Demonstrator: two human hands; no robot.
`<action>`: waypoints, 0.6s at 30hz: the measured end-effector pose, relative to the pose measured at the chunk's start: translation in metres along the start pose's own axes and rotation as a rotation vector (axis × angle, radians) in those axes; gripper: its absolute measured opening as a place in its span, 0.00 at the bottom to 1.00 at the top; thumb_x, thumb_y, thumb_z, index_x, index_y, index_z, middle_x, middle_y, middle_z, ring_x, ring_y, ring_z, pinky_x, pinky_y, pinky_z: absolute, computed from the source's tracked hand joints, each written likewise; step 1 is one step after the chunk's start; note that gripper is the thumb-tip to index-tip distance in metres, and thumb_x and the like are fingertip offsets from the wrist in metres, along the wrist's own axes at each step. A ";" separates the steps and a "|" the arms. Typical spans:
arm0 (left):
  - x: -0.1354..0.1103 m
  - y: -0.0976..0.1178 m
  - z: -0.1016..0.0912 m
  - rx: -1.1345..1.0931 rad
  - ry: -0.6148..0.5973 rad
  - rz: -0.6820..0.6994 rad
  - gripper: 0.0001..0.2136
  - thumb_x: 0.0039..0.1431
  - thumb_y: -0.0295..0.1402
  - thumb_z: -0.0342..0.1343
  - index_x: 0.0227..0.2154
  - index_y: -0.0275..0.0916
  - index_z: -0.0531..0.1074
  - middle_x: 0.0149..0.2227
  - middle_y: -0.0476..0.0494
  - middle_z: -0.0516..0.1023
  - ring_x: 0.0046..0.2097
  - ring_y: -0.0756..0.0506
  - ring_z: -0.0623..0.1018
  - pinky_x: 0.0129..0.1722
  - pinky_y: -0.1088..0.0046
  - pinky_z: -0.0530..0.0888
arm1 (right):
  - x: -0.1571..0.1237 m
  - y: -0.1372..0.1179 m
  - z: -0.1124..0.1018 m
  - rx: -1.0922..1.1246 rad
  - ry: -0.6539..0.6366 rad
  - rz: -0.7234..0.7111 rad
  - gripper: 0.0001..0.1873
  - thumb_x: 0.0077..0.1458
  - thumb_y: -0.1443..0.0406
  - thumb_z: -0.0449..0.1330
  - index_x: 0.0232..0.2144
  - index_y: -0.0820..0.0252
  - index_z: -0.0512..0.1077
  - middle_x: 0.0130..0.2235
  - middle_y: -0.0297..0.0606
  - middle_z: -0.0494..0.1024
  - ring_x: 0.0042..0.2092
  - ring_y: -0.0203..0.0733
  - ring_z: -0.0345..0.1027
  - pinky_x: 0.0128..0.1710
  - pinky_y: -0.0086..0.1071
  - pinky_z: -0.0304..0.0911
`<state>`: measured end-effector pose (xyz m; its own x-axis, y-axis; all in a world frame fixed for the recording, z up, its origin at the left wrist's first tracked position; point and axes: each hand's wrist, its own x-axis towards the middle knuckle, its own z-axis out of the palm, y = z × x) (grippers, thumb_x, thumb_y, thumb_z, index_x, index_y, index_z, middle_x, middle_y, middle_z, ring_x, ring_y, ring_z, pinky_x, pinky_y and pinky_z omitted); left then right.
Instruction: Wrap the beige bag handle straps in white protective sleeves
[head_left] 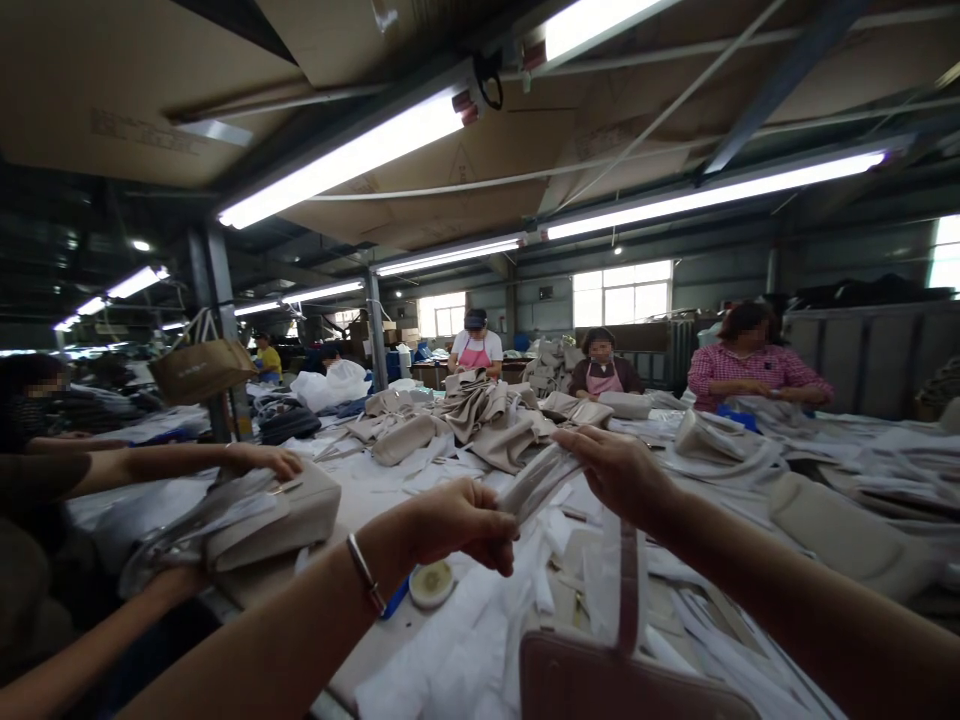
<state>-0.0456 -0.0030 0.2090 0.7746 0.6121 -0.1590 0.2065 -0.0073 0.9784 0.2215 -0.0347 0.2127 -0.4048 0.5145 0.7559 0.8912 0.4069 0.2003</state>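
Between my two hands stretches a greyish strap-like strip [541, 484] that looks wrapped in clear plastic. My left hand [466, 520], with a silver bangle at the wrist, is closed on its lower left end. The fingers of my right hand [609, 466] pinch the upper right end, higher and farther out. Below them, close to me, stands a mauve-brown handbag [592, 670] with an upright handle [628, 590] partly covered in plastic. White wrapping sheets [465, 630] lie under my left hand, beside a round roll of tape [432, 582].
At left, a co-worker's hands [262, 460] handle a beige bag [311, 500] with plastic around it. Beige bag pieces [487, 420] are heaped mid-table. Several people sit across the table, one in a pink checked shirt [757, 375]. More wrapped bags [840, 520] lie at right.
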 end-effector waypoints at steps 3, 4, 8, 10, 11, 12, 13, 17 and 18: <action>0.006 0.005 0.008 0.009 0.035 0.016 0.19 0.44 0.47 0.69 0.28 0.33 0.75 0.23 0.45 0.79 0.27 0.48 0.80 0.35 0.70 0.77 | -0.001 -0.002 0.000 -0.005 -0.024 -0.042 0.24 0.56 0.77 0.51 0.52 0.60 0.73 0.45 0.45 0.81 0.39 0.45 0.77 0.38 0.33 0.70; 0.008 0.007 0.010 0.010 0.043 0.024 0.20 0.44 0.47 0.68 0.28 0.33 0.75 0.22 0.45 0.78 0.27 0.48 0.79 0.34 0.70 0.77 | -0.001 -0.003 0.000 0.002 -0.036 -0.061 0.23 0.57 0.76 0.51 0.52 0.59 0.73 0.45 0.45 0.81 0.39 0.45 0.77 0.38 0.33 0.70; 0.016 0.008 0.018 -0.006 0.033 0.008 0.22 0.40 0.49 0.69 0.29 0.35 0.72 0.22 0.48 0.76 0.24 0.49 0.77 0.29 0.69 0.76 | -0.004 -0.009 0.002 0.049 -0.053 -0.087 0.21 0.59 0.76 0.51 0.52 0.60 0.73 0.46 0.46 0.81 0.41 0.45 0.77 0.40 0.33 0.70; 0.019 0.007 0.021 0.007 0.040 0.000 0.23 0.40 0.49 0.68 0.29 0.36 0.70 0.22 0.50 0.74 0.21 0.51 0.73 0.23 0.73 0.73 | -0.005 -0.010 0.003 0.065 -0.051 -0.082 0.21 0.59 0.76 0.50 0.52 0.61 0.72 0.45 0.47 0.81 0.41 0.45 0.77 0.40 0.34 0.70; 0.019 0.008 0.022 0.029 0.061 0.011 0.22 0.41 0.50 0.67 0.29 0.36 0.70 0.22 0.51 0.72 0.20 0.53 0.71 0.21 0.76 0.70 | -0.005 -0.010 0.003 0.063 -0.051 -0.079 0.21 0.59 0.75 0.50 0.52 0.62 0.72 0.45 0.46 0.82 0.41 0.45 0.77 0.39 0.33 0.70; 0.020 0.008 0.023 0.055 0.091 0.028 0.21 0.43 0.50 0.66 0.28 0.36 0.69 0.21 0.52 0.71 0.18 0.55 0.67 0.18 0.78 0.66 | -0.005 -0.009 0.004 0.055 -0.050 -0.072 0.21 0.59 0.75 0.51 0.51 0.62 0.72 0.43 0.46 0.82 0.39 0.45 0.76 0.38 0.33 0.69; 0.021 0.010 0.025 0.077 0.122 0.044 0.21 0.45 0.50 0.65 0.28 0.37 0.68 0.20 0.54 0.70 0.17 0.56 0.64 0.16 0.80 0.62 | -0.005 -0.009 0.004 0.042 -0.050 -0.061 0.21 0.58 0.75 0.51 0.52 0.62 0.72 0.41 0.46 0.82 0.38 0.44 0.76 0.36 0.33 0.69; 0.023 0.020 0.035 0.101 0.214 0.081 0.17 0.52 0.48 0.60 0.27 0.38 0.66 0.18 0.57 0.65 0.15 0.57 0.57 0.12 0.81 0.53 | -0.001 -0.014 0.000 -0.030 -0.014 -0.062 0.26 0.59 0.75 0.52 0.59 0.62 0.65 0.44 0.46 0.80 0.39 0.46 0.75 0.36 0.34 0.67; 0.024 0.024 0.038 0.105 0.230 0.094 0.16 0.53 0.47 0.59 0.27 0.39 0.66 0.18 0.57 0.64 0.14 0.57 0.57 0.12 0.81 0.52 | 0.002 -0.016 -0.002 -0.053 -0.011 -0.088 0.27 0.60 0.74 0.52 0.61 0.62 0.63 0.47 0.48 0.79 0.40 0.47 0.74 0.37 0.36 0.67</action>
<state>0.0007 -0.0182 0.2233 0.6393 0.7686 -0.0221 0.2103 -0.1472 0.9665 0.2066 -0.0418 0.2123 -0.4841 0.4868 0.7270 0.8615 0.4108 0.2986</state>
